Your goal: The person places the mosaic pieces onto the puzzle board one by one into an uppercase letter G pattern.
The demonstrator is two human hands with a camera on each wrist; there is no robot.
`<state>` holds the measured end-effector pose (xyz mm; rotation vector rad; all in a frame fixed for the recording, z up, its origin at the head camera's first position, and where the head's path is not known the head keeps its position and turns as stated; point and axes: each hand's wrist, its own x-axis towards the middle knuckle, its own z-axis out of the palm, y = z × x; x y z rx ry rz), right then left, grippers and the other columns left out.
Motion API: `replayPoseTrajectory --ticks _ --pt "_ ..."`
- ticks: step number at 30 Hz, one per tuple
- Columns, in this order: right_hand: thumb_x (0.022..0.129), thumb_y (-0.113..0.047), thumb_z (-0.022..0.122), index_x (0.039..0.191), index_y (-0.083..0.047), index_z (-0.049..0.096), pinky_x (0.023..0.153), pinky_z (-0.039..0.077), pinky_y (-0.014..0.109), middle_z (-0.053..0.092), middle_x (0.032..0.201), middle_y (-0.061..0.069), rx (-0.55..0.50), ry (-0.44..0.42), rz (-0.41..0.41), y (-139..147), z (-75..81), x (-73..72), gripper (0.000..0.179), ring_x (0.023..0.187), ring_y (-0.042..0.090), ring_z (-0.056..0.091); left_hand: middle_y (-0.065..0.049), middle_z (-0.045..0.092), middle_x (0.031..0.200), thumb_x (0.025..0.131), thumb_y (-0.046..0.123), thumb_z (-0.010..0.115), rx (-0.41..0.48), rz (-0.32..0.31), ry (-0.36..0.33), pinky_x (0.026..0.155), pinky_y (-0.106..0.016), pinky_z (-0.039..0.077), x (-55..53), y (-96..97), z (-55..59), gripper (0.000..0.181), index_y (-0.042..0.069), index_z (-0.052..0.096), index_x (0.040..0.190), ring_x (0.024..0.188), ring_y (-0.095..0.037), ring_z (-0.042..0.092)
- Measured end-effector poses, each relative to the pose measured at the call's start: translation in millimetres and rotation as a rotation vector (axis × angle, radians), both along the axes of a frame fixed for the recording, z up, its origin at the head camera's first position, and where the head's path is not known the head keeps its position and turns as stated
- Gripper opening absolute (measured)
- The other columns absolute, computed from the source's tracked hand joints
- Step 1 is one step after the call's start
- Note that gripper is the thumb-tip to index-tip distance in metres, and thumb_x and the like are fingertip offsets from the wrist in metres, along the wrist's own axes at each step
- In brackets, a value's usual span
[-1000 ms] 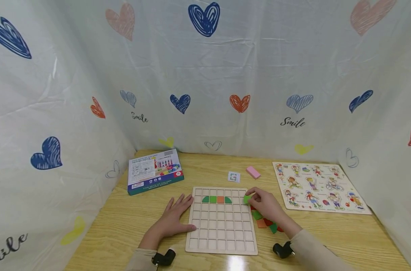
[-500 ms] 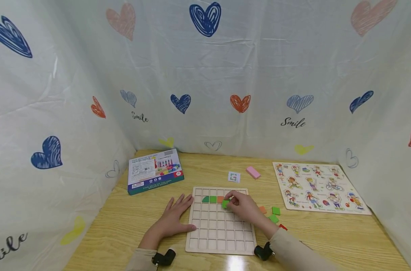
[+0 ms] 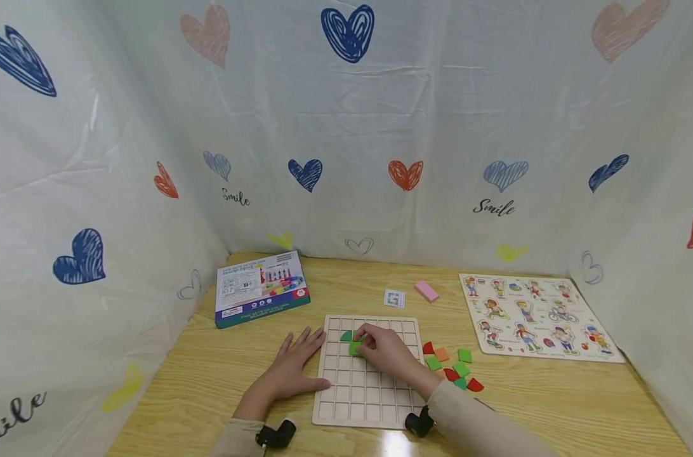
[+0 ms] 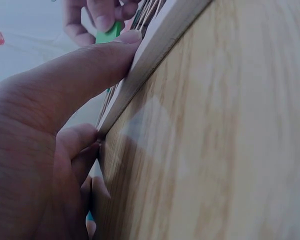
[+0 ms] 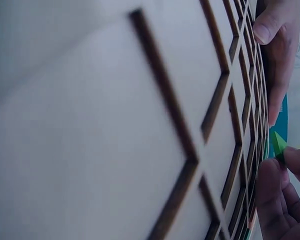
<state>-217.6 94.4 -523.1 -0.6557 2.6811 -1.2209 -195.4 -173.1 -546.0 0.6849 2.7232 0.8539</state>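
A wooden grid board (image 3: 355,400) lies on the table, with a row of coloured tiles in its upper part. My right hand (image 3: 389,352) pinches a light green square tile (image 3: 355,348) over the board, just below that row. At the row's left end a dark green quarter-round tile (image 3: 346,336) shows; the tiles further right are hidden behind the hand. My left hand (image 3: 292,368) lies with fingers spread along the board's left edge, its thumb (image 4: 90,70) on the rim in the left wrist view. The green tile (image 5: 278,145) stands between thumb and fingers in the right wrist view.
Loose green, orange and red tiles (image 3: 464,355) lie right of the board. Behind it are a small pattern card (image 3: 395,298) and a pink block (image 3: 427,291). A boxed set (image 3: 262,289) stands at back left, a picture puzzle board (image 3: 541,317) at right.
My right hand has carried the green tile from the board's right edge leftward across it to below the row's left part. Loose tiles at right have come into view. The left hand stays put.
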Motion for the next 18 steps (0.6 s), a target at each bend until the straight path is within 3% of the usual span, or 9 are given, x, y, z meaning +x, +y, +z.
replayPoseTrajectory --ticks 7,18 --pt "0.098 -0.012 0.066 0.107 -0.017 0.069 0.058 0.047 0.024 0.064 0.079 -0.008 0.008 -0.026 0.018 -14 -0.5 -2.9 0.011 0.059 0.005 0.053 -0.002 0.026 0.167 0.085 0.058 0.075 0.004 0.005 -0.007 0.123 -0.059 -0.004 0.6 -0.1 -0.4 0.098 0.013 0.032 0.161 0.156 -0.033 0.011" --pt "0.096 -0.011 0.069 0.106 -0.016 0.069 0.056 0.044 0.023 0.058 0.073 -0.011 0.063 0.008 0.006 -24 0.2 -5.2 0.011 0.058 0.004 0.05 -0.006 0.027 0.167 0.085 0.055 0.076 0.017 0.0 0.013 0.122 -0.061 -0.003 0.5 0.8 1.4 0.098 0.01 0.033 0.16 0.155 -0.036 0.012"
